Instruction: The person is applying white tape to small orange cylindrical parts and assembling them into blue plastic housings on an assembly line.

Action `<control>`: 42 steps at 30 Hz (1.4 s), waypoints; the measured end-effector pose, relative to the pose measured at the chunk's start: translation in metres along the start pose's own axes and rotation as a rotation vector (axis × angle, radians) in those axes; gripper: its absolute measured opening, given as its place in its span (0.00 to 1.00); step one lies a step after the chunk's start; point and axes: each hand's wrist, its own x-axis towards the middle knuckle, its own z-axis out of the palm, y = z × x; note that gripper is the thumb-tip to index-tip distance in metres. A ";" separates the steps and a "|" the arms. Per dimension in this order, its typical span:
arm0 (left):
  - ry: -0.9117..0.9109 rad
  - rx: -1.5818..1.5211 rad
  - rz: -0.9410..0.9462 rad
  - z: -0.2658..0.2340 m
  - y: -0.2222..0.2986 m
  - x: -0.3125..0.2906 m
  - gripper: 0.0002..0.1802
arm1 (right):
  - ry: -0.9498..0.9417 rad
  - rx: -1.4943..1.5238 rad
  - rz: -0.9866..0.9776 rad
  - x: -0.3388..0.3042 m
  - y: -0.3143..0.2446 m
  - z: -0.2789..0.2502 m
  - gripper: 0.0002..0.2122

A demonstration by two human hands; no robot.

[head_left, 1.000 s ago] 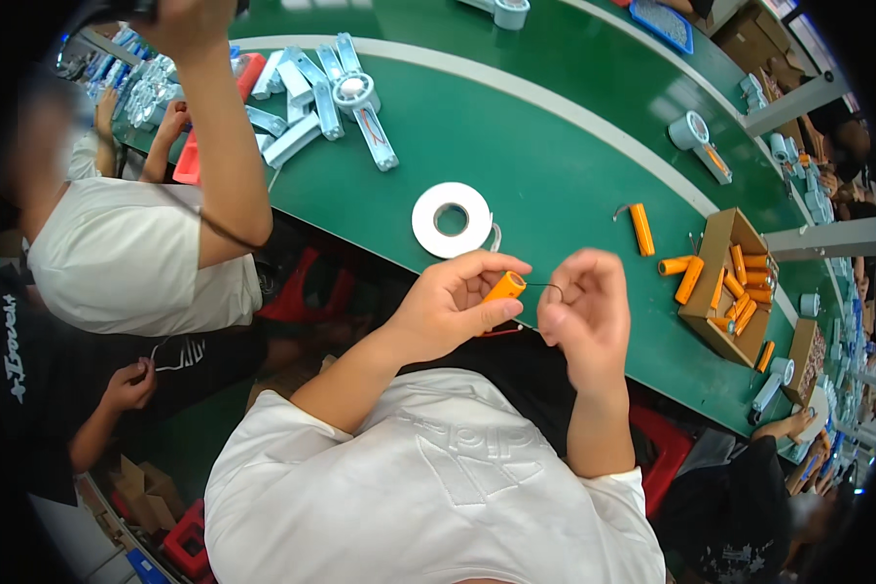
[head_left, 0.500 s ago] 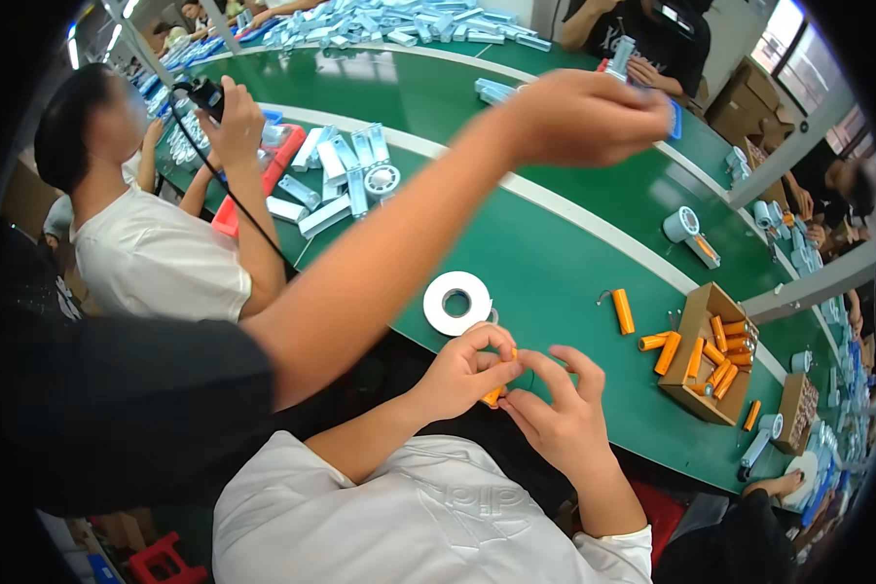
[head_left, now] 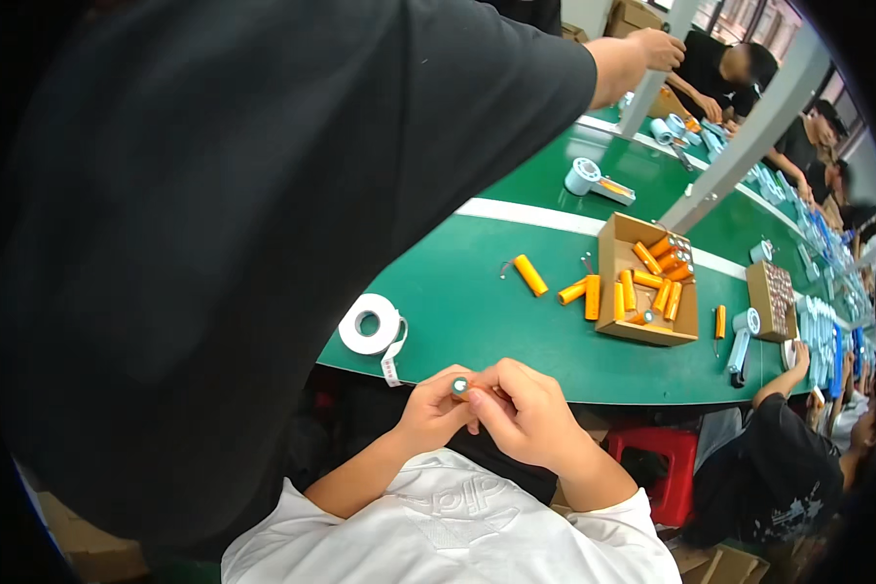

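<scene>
Close to my body, below the table's near edge, both my hands meet around an orange cylindrical battery (head_left: 459, 386). Its round end faces up, with a white spot in a dark ring; most of its side is hidden by fingers. My left hand (head_left: 426, 417) closes around it from the left. The fingers and thumb of my right hand (head_left: 528, 414) pinch at it from the right. Ahead of my left hand lies a roll of white labels (head_left: 349, 329), its loose strip (head_left: 390, 365) hanging over the table edge.
Orange batteries fill part of a cardboard box (head_left: 642, 335); a loose battery (head_left: 530, 275) lies left of it. A light-blue fan body (head_left: 584, 176) rests on the green table (head_left: 457, 282). Another person's black sleeve (head_left: 292, 195) blocks the left side. A red stool (head_left: 667, 467) stands at right.
My view has swung right. The other person's arm has come farther across, its black sleeve now covering the left side. The battery's end now faces up between my hands.
</scene>
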 end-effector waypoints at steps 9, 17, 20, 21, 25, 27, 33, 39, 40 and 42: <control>-0.021 0.262 -0.042 0.015 0.032 0.009 0.24 | -0.010 -0.201 -0.183 -0.023 0.013 -0.015 0.22; -0.047 0.383 -0.070 0.021 0.045 0.013 0.22 | 0.081 -0.263 -0.253 -0.031 0.035 -0.007 0.25; -0.027 0.296 -0.205 0.022 0.050 0.011 0.21 | 0.152 -0.258 -0.336 -0.030 0.056 0.003 0.23; -0.025 0.296 -0.204 0.020 0.053 0.011 0.21 | 0.151 -0.257 -0.337 -0.032 0.063 0.007 0.23; 0.024 0.899 0.119 0.007 0.067 0.013 0.19 | 0.202 0.435 0.068 -0.041 0.092 0.017 0.26; 0.196 1.331 0.231 -0.017 0.066 0.006 0.22 | 0.312 0.700 0.031 -0.035 0.102 0.016 0.26; 0.294 1.663 -0.056 -0.071 0.063 -0.022 0.32 | 0.278 0.862 0.117 -0.025 0.108 0.007 0.29; 0.296 1.517 -0.081 -0.099 0.073 -0.012 0.26 | 0.180 0.912 0.143 0.000 0.097 0.016 0.28; 0.292 1.527 -0.071 -0.104 0.075 -0.010 0.23 | 0.164 0.918 0.137 0.003 0.094 0.018 0.27; 0.240 1.539 -0.072 -0.117 0.081 -0.004 0.15 | 0.115 0.899 0.168 0.013 0.092 0.030 0.27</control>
